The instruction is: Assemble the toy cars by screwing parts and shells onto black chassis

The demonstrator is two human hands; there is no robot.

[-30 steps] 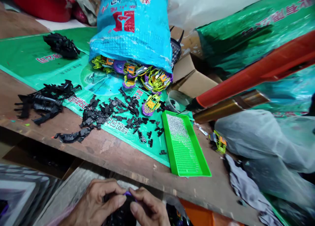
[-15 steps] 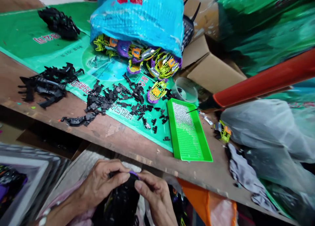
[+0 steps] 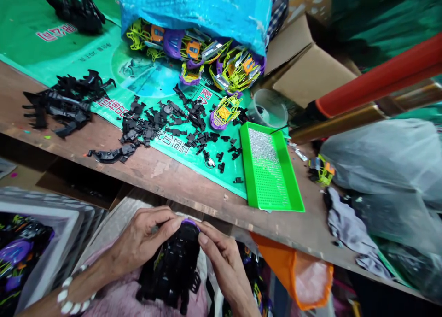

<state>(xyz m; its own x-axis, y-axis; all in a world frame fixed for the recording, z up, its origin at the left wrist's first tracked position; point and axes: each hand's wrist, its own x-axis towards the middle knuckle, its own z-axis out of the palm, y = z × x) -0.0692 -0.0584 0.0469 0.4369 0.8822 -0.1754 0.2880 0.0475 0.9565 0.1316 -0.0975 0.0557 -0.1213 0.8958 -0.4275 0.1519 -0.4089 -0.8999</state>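
Low in the head view, in front of the table edge, I hold a black toy car chassis (image 3: 176, 266) with a purple rim at its far end. My left hand (image 3: 141, 238) grips that end's left side between thumb and fingers. From the other side, my right hand (image 3: 221, 255) pinches the same end, thumb on top. The chassis shows its black side with moulded details. On the table lie small black plastic parts (image 3: 148, 123) and a yellow and purple toy car body (image 3: 225, 112).
A green tray (image 3: 247, 169) of small silvery pieces stands on the table (image 3: 165, 174). A blue sack (image 3: 196, 8) spills car bodies. A red-and-brass tool (image 3: 376, 77) reaches in from the right. A crate (image 3: 65, 234) with toys sits at lower left; a cardboard box (image 3: 311, 73) stands behind.
The whole view has shifted, so the table contents sit higher in the picture. More of the chassis shows between my hands, and both hands keep their grip on its purple-rimmed end.
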